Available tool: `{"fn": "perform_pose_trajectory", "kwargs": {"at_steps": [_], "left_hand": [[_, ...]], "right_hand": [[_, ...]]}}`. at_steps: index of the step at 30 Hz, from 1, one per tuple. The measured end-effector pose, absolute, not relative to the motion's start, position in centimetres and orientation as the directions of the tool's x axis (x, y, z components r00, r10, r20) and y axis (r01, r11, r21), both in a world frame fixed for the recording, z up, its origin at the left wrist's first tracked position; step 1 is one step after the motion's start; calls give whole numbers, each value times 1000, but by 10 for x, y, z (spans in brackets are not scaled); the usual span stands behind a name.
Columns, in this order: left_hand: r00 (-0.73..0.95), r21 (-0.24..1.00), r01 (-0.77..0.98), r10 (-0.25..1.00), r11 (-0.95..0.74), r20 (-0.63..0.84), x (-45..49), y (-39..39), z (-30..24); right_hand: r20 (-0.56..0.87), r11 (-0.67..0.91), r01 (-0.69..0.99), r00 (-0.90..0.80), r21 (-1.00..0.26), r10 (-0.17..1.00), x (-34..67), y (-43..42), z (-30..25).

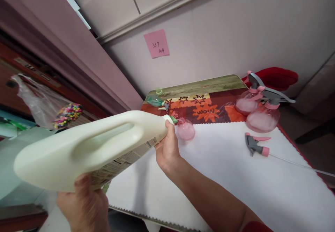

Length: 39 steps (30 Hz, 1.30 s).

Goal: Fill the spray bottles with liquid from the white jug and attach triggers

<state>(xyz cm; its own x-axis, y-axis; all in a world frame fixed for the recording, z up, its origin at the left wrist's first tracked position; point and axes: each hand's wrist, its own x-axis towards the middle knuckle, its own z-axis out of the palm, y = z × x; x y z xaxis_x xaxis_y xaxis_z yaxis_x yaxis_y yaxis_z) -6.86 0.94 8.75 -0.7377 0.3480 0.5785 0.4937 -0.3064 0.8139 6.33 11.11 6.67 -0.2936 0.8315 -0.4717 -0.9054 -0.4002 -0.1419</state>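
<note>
A large pale-green detergent jug [104, 141] is tipped nearly on its side, with its neck towards the table. My left hand [85, 200] grips its lower end from below. Near the neck, my right hand [169, 144] is wrapped around the jug. The green spout meets the mouth of a small pink spray bottle [186, 130] that stands without its top; whether they touch, I cannot tell. Pinkish contents show inside that bottle. A loose grey and pink trigger spray head [255, 145] with a long clear tube lies on the white table cover to the right.
Two pink spray bottles with trigger heads [263, 118] stand at the table's right edge. A small green bottle [155, 101] is at the back left corner. A pink note [157, 44] sticks to the wall. A plastic bag [36, 99] hangs at left.
</note>
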Motion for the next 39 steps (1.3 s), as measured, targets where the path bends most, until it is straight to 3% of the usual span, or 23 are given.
{"fn": "perform_pose_trajectory", "kwargs": {"at_steps": [16,23,39], "left_hand": [[-746,820,501,343,-277,571,-69,10,88],[-696,790,500,378,-355,611,-73,11,87],[-706,803,516,383,-298,595,-66,11,93]], "right_hand": [[-472,-408,-901,-298,-148,830,65,111,67],[-460,-406,-902,-301,-147,835,64,111,66],[-457,-392,-907,-287,-152,842,65,110,67]]}}
